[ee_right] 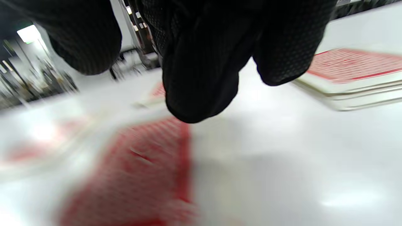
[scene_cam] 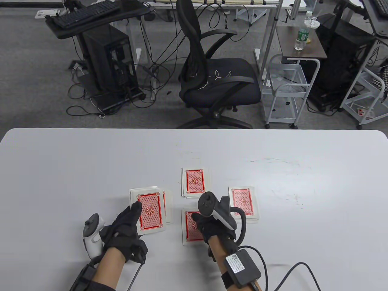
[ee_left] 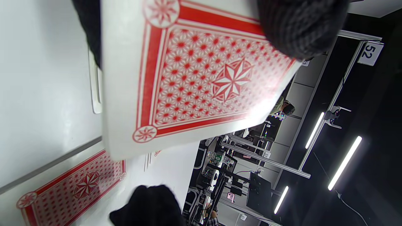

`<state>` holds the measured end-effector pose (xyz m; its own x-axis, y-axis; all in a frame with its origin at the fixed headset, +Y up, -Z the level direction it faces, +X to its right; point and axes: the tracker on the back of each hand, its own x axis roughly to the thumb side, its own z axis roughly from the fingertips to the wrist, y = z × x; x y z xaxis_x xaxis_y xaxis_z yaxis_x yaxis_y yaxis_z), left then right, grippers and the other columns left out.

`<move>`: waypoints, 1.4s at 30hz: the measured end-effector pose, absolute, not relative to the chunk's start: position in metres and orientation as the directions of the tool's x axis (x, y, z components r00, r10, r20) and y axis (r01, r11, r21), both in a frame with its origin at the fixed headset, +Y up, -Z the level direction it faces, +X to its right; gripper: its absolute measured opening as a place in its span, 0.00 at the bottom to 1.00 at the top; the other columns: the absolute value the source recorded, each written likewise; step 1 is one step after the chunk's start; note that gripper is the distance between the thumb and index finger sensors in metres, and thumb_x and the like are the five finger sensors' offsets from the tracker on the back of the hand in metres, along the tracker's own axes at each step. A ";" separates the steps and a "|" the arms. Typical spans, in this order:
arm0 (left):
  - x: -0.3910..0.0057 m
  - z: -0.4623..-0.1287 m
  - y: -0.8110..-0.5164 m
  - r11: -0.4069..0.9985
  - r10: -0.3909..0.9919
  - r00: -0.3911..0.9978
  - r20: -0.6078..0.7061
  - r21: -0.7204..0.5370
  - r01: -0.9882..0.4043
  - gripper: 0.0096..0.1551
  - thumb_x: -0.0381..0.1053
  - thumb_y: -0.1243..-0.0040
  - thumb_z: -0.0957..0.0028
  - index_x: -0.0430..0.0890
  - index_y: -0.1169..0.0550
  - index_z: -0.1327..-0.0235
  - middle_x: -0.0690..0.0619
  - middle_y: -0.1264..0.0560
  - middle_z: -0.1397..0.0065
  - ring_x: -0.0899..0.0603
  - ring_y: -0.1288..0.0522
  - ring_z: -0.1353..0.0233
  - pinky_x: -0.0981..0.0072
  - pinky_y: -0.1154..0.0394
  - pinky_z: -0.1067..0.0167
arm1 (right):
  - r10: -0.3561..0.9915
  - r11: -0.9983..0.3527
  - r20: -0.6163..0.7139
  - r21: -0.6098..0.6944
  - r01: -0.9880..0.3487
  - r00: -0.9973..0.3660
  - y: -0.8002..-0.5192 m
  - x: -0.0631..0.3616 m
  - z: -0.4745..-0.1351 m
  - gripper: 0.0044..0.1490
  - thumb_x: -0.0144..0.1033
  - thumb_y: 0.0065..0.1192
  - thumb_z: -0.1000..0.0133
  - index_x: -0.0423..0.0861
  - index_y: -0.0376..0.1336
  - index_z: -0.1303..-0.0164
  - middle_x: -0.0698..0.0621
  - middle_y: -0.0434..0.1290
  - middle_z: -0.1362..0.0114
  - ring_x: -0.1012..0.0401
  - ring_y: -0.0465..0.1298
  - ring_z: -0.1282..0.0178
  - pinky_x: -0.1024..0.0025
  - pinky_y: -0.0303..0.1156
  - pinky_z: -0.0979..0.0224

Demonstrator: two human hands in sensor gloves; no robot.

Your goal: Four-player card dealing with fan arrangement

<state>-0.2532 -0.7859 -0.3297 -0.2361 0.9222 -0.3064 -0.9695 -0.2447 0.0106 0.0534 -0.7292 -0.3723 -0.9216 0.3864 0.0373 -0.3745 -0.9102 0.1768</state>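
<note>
Down near the table's (scene_cam: pixel 60 157) front edge, the left hand (scene_cam: pixel 125 225) grips the deck (scene_cam: pixel 148 210), thumb on its top card. Right hand (scene_cam: pixel 209 225) hovers over the near pile (scene_cam: pixel 189 236); its grip cannot be told. Two more piles sit beyond: the middle pile (scene_cam: pixel 194 182) and the right pile (scene_cam: pixel 243 202).

Both hands, the left hand (scene_cam: pixel 125 229) and right hand (scene_cam: pixel 209 229), wear black mesh gloves; white trackers sit strapped behind them, forearms bare, and a black cabled box (scene_cam: pixel 242 266) bears a white label.
</note>
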 end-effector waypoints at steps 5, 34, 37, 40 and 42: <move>-0.240 -0.329 -0.786 -0.228 0.925 -0.199 -0.323 -0.053 -0.972 0.26 0.64 0.37 0.47 0.57 0.22 0.39 0.58 0.17 0.37 0.43 0.14 0.40 0.49 0.18 0.45 | 0.692 -0.722 0.200 0.220 -0.656 -0.694 -0.722 0.034 -0.364 0.45 0.54 0.61 0.39 0.37 0.53 0.22 0.43 0.69 0.32 0.52 0.82 0.45 0.41 0.68 0.36; -0.318 -0.327 -0.789 -0.277 0.888 -0.341 -0.308 0.233 -0.932 0.25 0.65 0.39 0.47 0.58 0.23 0.38 0.59 0.18 0.37 0.44 0.14 0.40 0.51 0.18 0.44 | 0.767 -0.616 0.002 0.286 -0.734 -0.642 -0.718 -0.007 -0.436 0.47 0.41 0.72 0.45 0.33 0.53 0.24 0.50 0.74 0.42 0.64 0.82 0.68 0.49 0.74 0.44; -0.321 -0.326 -0.792 -0.294 0.879 -0.363 -0.309 0.247 -0.923 0.25 0.65 0.39 0.46 0.58 0.23 0.38 0.59 0.18 0.36 0.44 0.14 0.39 0.51 0.18 0.44 | 0.635 -0.735 0.024 0.327 -0.594 -0.772 -0.725 -0.038 -0.452 0.49 0.42 0.72 0.45 0.32 0.51 0.24 0.50 0.74 0.43 0.66 0.82 0.69 0.51 0.75 0.46; -0.319 -0.326 -0.790 -0.298 0.881 -0.364 -0.302 0.242 -0.923 0.26 0.65 0.39 0.47 0.58 0.23 0.38 0.59 0.18 0.37 0.44 0.14 0.40 0.51 0.18 0.44 | 0.444 -0.848 0.058 0.349 -0.399 -0.894 -0.736 -0.067 -0.460 0.51 0.43 0.73 0.46 0.31 0.51 0.23 0.51 0.75 0.44 0.67 0.82 0.70 0.52 0.76 0.47; -0.318 -0.326 -0.790 -0.297 0.882 -0.361 -0.302 0.237 -0.925 0.26 0.65 0.39 0.47 0.58 0.23 0.38 0.59 0.18 0.37 0.44 0.14 0.40 0.51 0.18 0.44 | 0.286 -0.908 0.080 0.339 -0.244 -0.955 -0.743 -0.079 -0.463 0.52 0.44 0.73 0.46 0.31 0.50 0.23 0.51 0.75 0.45 0.68 0.82 0.71 0.52 0.76 0.46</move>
<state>-0.3185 -0.7899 -0.3259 -0.3611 0.8823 -0.3020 -0.9248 -0.2972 0.2374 -0.0791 -0.7431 -0.4630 -0.9548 0.2863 0.0797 -0.2441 -0.9085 0.3392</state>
